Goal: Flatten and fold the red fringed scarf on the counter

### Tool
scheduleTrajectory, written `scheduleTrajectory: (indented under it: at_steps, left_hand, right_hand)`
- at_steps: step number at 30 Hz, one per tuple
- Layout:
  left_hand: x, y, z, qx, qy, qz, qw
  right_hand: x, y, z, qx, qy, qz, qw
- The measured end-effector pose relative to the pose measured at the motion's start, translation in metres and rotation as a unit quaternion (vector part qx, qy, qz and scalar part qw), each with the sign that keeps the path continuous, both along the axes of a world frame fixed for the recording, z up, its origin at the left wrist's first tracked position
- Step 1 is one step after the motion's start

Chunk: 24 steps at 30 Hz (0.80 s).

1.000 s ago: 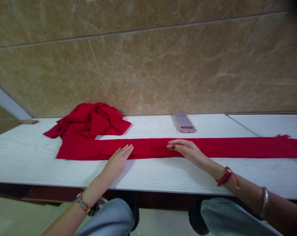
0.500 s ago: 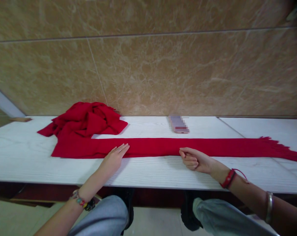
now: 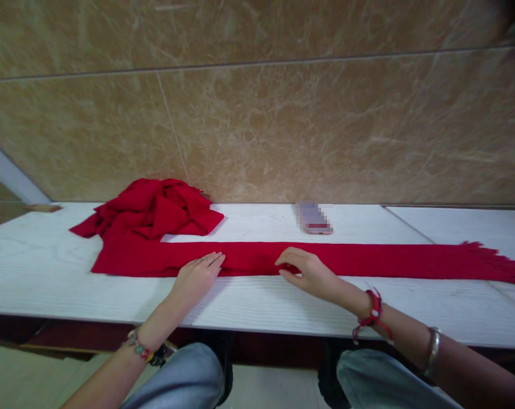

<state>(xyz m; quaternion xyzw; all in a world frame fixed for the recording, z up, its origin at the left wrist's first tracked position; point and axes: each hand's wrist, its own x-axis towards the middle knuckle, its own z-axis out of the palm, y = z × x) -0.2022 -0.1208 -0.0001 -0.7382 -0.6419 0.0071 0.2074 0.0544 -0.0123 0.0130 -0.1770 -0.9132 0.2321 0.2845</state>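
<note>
A long red scarf (image 3: 368, 258) lies stretched in a narrow band across the white table (image 3: 257, 307), its fringe at the far right and a crumpled heap (image 3: 155, 210) at its left end. My left hand (image 3: 197, 275) lies flat with fingers stretched out, pressing on the scarf's near edge. My right hand (image 3: 304, 270) rests on the near edge of the band a little to the right, fingers curved and thumb under them at the cloth's edge.
A pink phone (image 3: 314, 218) lies at the back of the table near the marble-tiled wall (image 3: 283, 125). A seam (image 3: 410, 224) crosses the tabletop at the right. My knees show below the table's front edge.
My right hand slid right and curled at the scarf's edge, then came back left along it toward my left hand. My left hand stayed put on the cloth.
</note>
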Motion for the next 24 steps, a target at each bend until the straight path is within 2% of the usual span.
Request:
scheduleTrajectory:
  at_steps: [2, 5, 9, 16, 21, 24]
  left_hand:
    - [0.001, 0.0, 0.002, 0.01, -0.008, 0.0, 1.0]
    - [0.003, 0.0, 0.005, 0.03, -0.021, -0.002, 0.999]
    - [0.003, 0.0, 0.005, 0.058, -0.023, 0.002, 0.998]
    - [-0.008, -0.004, 0.004, 0.069, -0.005, 0.03, 0.997]
    - [-0.023, -0.013, 0.011, 0.085, 0.018, -0.016, 0.996]
    - [-0.026, -0.016, 0.013, 0.044, 0.018, -0.051, 0.998]
  right_hand:
    - [-0.005, -0.002, -0.002, 0.147, -0.038, -0.001, 0.988]
    - [-0.007, -0.001, -0.005, 0.261, -0.108, -0.02, 0.959]
    - [-0.004, 0.005, -0.006, 0.303, -0.142, -0.042, 0.941]
    - [0.005, 0.01, -0.006, 0.396, -0.189, -0.034, 0.898]
    - [0.017, 0.016, -0.01, 0.433, -0.148, -0.018, 0.889]
    - [0.024, 0.02, -0.014, 0.449, -0.142, 0.009, 0.882]
